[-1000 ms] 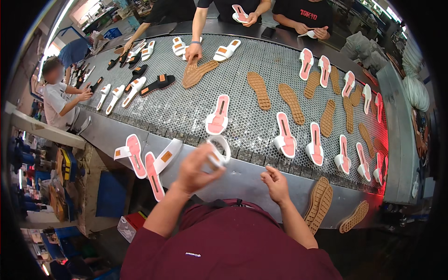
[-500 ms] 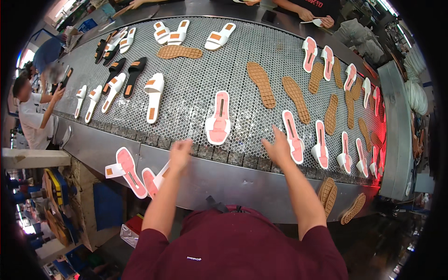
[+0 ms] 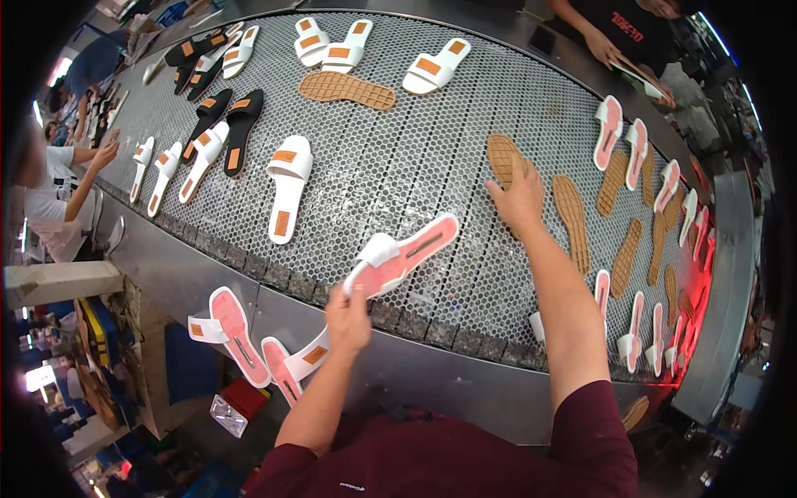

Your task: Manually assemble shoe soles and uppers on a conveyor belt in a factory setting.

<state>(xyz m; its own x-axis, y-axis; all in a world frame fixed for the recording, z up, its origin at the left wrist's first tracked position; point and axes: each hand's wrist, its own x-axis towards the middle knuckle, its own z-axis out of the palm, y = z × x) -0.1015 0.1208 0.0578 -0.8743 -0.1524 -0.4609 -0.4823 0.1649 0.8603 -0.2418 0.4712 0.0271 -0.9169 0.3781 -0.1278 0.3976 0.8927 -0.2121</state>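
My left hand (image 3: 349, 311) grips the heel end of a pink sandal with a white strap (image 3: 404, 253) and lifts it at the near edge of the perforated metal belt (image 3: 415, 166). My right hand (image 3: 519, 197) reaches out flat onto a tan ridged outsole (image 3: 501, 154) lying on the belt. A second tan outsole (image 3: 572, 212) lies just right of that hand. Two more pink sandals (image 3: 232, 332) with white straps hang off the belt's near side, left of my left arm.
White sandals (image 3: 286, 187), black sandals (image 3: 228, 124) and a tan outsole (image 3: 347, 89) lie farther out. Pink sandals (image 3: 610, 133) and outsoles line the right side. Another person's hand (image 3: 106, 153) works at the left; a person in black (image 3: 614, 37) stands at the far side.
Both my hands have moved out over the belt. The left one has taken hold of the pink sandal and pulled it toward the near edge; the right one has landed on the tan outsole.
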